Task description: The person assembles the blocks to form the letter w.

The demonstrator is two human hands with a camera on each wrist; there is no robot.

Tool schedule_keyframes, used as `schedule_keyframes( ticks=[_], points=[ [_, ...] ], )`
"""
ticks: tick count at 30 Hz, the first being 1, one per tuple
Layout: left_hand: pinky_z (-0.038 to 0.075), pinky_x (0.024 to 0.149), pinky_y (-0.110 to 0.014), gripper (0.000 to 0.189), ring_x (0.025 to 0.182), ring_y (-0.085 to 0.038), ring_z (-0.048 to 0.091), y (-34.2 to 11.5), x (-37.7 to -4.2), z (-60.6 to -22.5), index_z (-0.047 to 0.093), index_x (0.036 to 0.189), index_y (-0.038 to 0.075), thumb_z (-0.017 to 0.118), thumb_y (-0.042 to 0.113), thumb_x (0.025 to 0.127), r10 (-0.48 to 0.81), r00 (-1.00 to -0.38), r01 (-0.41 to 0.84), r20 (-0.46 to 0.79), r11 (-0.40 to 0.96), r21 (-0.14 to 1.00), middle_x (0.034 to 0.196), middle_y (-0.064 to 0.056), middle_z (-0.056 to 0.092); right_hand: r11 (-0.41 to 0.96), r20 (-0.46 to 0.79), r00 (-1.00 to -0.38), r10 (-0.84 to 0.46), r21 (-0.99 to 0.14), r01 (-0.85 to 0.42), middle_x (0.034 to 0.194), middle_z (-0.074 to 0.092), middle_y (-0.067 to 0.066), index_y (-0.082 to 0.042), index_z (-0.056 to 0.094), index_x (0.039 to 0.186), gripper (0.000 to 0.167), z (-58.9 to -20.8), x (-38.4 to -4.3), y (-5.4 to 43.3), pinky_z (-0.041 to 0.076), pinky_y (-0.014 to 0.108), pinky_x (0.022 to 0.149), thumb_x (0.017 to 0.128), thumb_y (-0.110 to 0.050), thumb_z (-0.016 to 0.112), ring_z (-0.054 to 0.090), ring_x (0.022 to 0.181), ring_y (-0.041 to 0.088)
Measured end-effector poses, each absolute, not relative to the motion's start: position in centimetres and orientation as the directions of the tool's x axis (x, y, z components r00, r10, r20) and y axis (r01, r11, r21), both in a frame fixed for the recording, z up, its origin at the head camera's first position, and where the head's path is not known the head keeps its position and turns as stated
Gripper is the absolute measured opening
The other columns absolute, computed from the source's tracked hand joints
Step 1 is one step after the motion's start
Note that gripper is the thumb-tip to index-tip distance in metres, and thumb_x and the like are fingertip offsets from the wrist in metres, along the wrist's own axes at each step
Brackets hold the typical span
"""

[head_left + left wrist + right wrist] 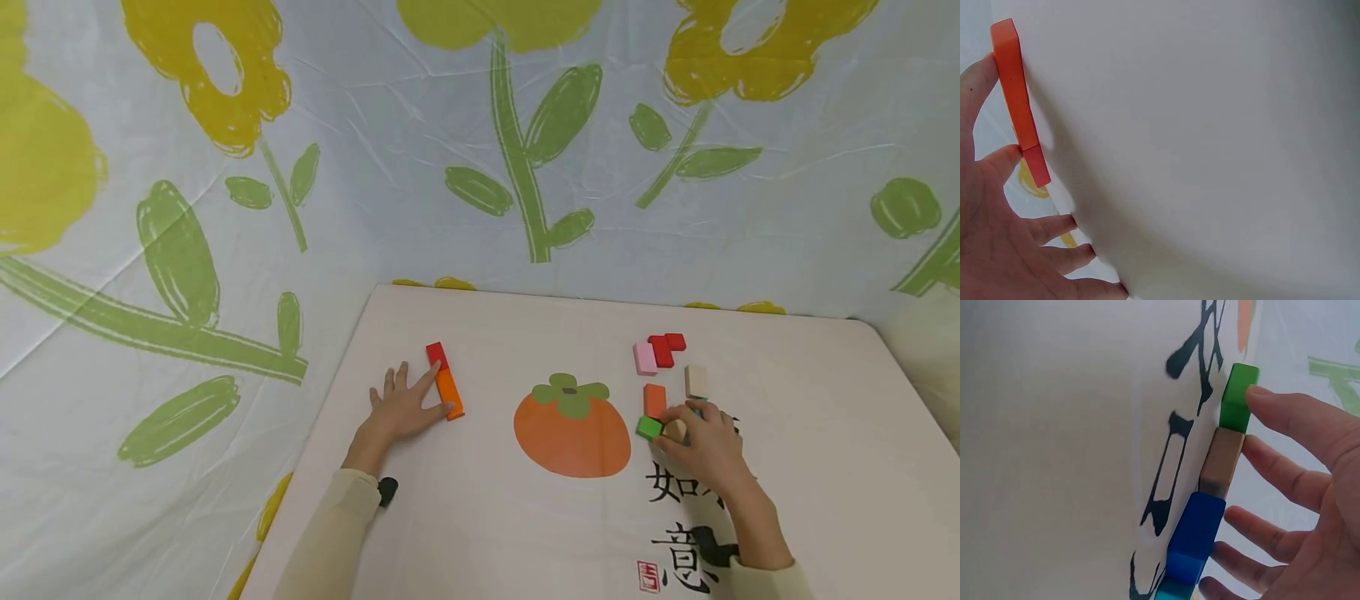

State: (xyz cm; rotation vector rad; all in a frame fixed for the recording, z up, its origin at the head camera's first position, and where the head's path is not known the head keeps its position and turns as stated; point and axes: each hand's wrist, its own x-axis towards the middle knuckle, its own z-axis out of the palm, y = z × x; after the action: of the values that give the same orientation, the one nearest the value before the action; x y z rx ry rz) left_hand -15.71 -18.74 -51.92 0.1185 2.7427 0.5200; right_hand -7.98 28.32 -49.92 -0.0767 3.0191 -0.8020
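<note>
With its fingers spread, my left hand (397, 410) touches the side of an orange block (450, 393) with the thumb. Its index fingertip rests where that block meets a red block (436, 353), end to end. Over on the right, my right hand (708, 442) is beside a row of small blocks. In the right wrist view its thumb touches a green block (1239, 399), and the index fingertip is at the edge of a tan wooden block (1221, 461). Its other fingers lie along a blue block (1196, 531) and a teal block (1174, 590).
Behind the right hand lie a red-orange block (655, 400), a pale wooden block (696, 381), a pink block (645, 358) and two red blocks (662, 352). The pale table mat (480, 533) bears a printed persimmon (572, 437) and black characters. A flowered cloth (420, 167) hangs behind.
</note>
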Motion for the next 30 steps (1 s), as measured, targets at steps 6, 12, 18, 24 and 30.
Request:
schedule_keyframes(
  ticks=[6,12,18,24,30],
  points=[
    [0.002,0.105,-0.078,0.085,0.146,-0.053,0.0,-18.66,-15.65,-51.71,0.022,0.16,0.034,0.056,0.067,0.09,0.144,-0.935,0.015,-0.324,0.928,0.372,0.163,-0.027,0.006,0.865,-0.033,-0.999,-0.043,-0.501,-0.021,0.138,0.035,0.038,-0.004,0.064,0.107,0.029,-49.97,-8.09,28.1,0.024,0.078,0.089,0.084,-0.018,0.077,0.028,0.122,0.064],
    [0.003,0.105,-0.078,0.083,0.146,-0.053,0.001,-18.55,-15.51,-51.29,0.025,0.16,0.032,0.057,0.065,0.091,0.145,-0.938,0.017,-0.314,0.926,0.377,0.162,-0.028,0.008,0.87,-0.041,-0.998,-0.045,-0.492,-0.019,0.137,0.035,0.037,-0.003,0.063,0.109,0.035,-50.12,-8.15,27.99,0.025,0.076,0.089,0.084,-0.022,0.077,0.027,0.122,0.063],
    [0.002,0.105,-0.078,0.082,0.146,-0.053,0.001,-18.5,-15.45,-51.21,0.025,0.16,0.032,0.058,0.064,0.091,0.144,-0.939,0.016,-0.313,0.925,0.38,0.162,-0.028,0.008,0.879,-0.04,-0.998,-0.04,-0.477,-0.016,0.136,0.036,0.036,-0.002,0.064,0.109,0.038,-50.34,-8.12,27.89,0.026,0.075,0.09,0.083,-0.024,0.078,0.027,0.122,0.062],
    [0.002,0.106,-0.078,0.083,0.146,-0.052,0.001,-18.53,-15.47,-51.22,0.024,0.16,0.034,0.058,0.064,0.091,0.141,-0.937,0.011,-0.319,0.927,0.376,0.163,-0.027,0.008,0.88,-0.042,-0.998,-0.044,-0.475,-0.018,0.137,0.035,0.036,-0.002,0.065,0.108,0.036,-50.06,-8.11,27.74,0.026,0.074,0.09,0.082,-0.023,0.079,0.027,0.123,0.062],
    [0.002,0.106,-0.077,0.083,0.146,-0.052,0.0,-18.59,-15.5,-51.52,0.023,0.16,0.034,0.057,0.065,0.091,0.139,-0.935,0.008,-0.327,0.928,0.372,0.163,-0.027,0.006,0.874,-0.032,-0.998,-0.054,-0.485,-0.031,0.138,0.036,0.036,-0.004,0.066,0.105,0.033,-50.07,-8.05,27.76,0.026,0.075,0.09,0.081,-0.022,0.08,0.027,0.123,0.063]
  ],
)
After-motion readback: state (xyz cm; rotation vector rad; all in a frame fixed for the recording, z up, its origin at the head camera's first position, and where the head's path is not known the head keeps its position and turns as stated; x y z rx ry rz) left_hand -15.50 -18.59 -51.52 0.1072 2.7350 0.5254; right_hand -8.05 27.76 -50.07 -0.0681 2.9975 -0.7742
